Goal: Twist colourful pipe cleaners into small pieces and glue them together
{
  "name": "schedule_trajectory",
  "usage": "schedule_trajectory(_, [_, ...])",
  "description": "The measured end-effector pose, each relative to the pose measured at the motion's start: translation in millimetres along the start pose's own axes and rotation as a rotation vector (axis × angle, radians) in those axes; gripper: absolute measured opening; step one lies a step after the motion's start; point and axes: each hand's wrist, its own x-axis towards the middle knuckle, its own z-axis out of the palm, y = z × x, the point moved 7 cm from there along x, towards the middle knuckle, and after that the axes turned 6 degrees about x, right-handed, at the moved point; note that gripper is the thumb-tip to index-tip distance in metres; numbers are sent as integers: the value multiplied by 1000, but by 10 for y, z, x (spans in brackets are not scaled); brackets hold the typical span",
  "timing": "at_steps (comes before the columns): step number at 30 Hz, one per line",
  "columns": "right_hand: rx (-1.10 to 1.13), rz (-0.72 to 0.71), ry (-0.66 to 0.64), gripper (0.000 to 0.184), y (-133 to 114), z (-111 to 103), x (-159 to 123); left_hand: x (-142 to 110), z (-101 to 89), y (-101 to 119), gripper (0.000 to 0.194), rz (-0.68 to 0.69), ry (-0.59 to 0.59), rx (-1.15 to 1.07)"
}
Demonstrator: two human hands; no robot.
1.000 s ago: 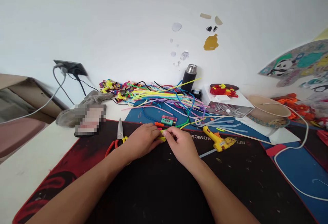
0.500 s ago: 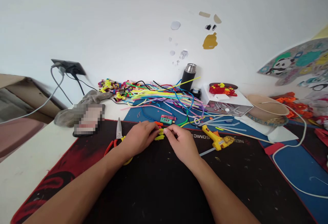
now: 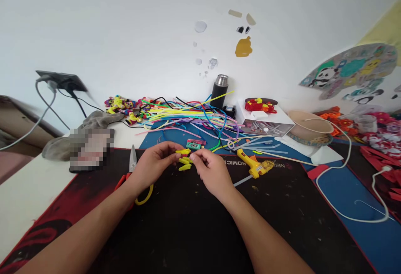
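My left hand [image 3: 154,162] and my right hand [image 3: 209,168] meet over the black desk mat [image 3: 194,228], just above its surface. Between their fingertips is a small bent yellow pipe-cleaner piece [image 3: 184,160] with several short loops. Both hands pinch it, the left from the left side, the right from the right. Scissors with red and yellow handles [image 3: 134,173] lie just left of my left wrist. A yellow glue gun [image 3: 253,165] lies to the right of my right hand.
A heap of coloured pipe cleaners [image 3: 188,117] lies behind the hands, with a black flask [image 3: 219,91], a white box [image 3: 266,117] and a tan hat [image 3: 308,130]. A white cable [image 3: 347,169] loops over the blue mat [image 3: 369,228]. A grey cloth [image 3: 78,132] lies left.
Both hands have lifted the yellow piece slightly off the mat and spread a little, so its loops show. The camera has turned to the right.
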Motion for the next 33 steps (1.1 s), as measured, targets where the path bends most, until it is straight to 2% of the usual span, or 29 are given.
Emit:
schedule_trajectory(9, [14, 8, -46, 28, -23, 67, -8, -49, -13, 81, 36, -6, 48, 64])
schedule_trajectory(21, [-74, -51, -49, 24, -134, 89, -33, -83, 7, 190, 28, 103, -9, 266])
schedule_trajectory(28, [-74, -4, -128, 27, -84, 145, -34, -76, 60, 148, 24, 68, -91, 165])
schedule_trajectory(33, [42, 61, -108, 26, -35, 129, -15, -53, 88, 121, 36, 21, -88, 119])
